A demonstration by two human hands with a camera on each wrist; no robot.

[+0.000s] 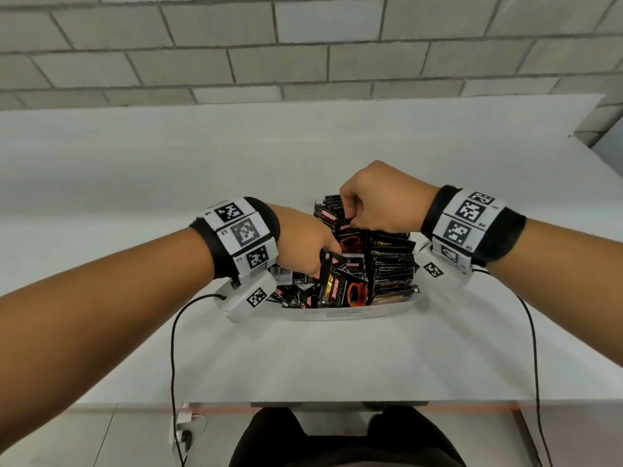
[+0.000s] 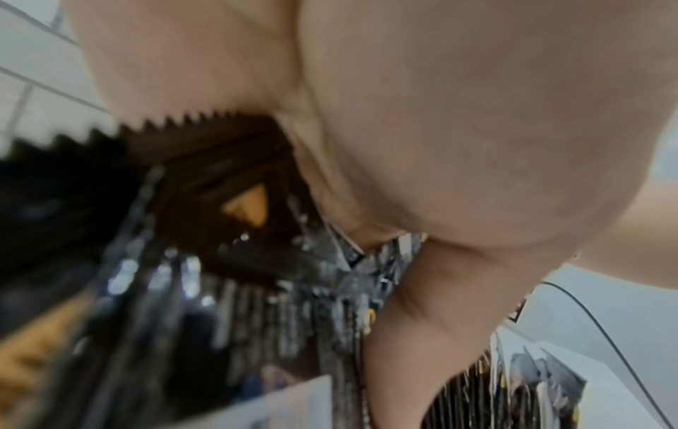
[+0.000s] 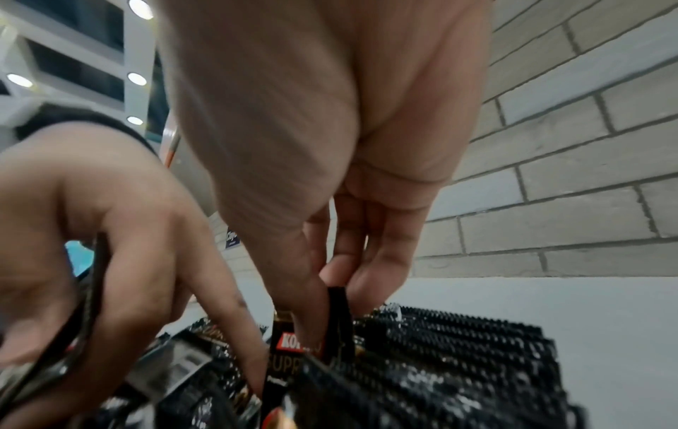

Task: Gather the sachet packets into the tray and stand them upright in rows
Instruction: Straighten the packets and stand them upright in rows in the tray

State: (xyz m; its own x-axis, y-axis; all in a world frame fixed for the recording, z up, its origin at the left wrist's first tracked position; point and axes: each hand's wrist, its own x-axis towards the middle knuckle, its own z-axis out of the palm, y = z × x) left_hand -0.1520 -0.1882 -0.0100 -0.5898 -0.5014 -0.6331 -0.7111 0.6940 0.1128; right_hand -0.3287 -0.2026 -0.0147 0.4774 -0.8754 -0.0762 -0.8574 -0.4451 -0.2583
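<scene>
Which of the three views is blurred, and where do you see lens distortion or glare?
Left wrist view: heavily blurred, the sachets smeared and the left hand filling the frame. Right wrist view: sharper on the upright row of sachets, soft on the right hand, with bright ceiling lights. Head view: sharp, evenly lit, though the table edges bow from the wide-angle lens.

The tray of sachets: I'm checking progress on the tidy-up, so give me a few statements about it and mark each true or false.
1. The upright row of sachets stands at the tray's right side. True.
2. The right hand pinches a sachet over the tray. True.
3. The left hand rests flat on the bare table. False: it holds a sachet among the loose ones.
4. Every sachet already stands upright. False: the loose sachets on the left lie jumbled.
5. The tray is black. False: it is white.
</scene>
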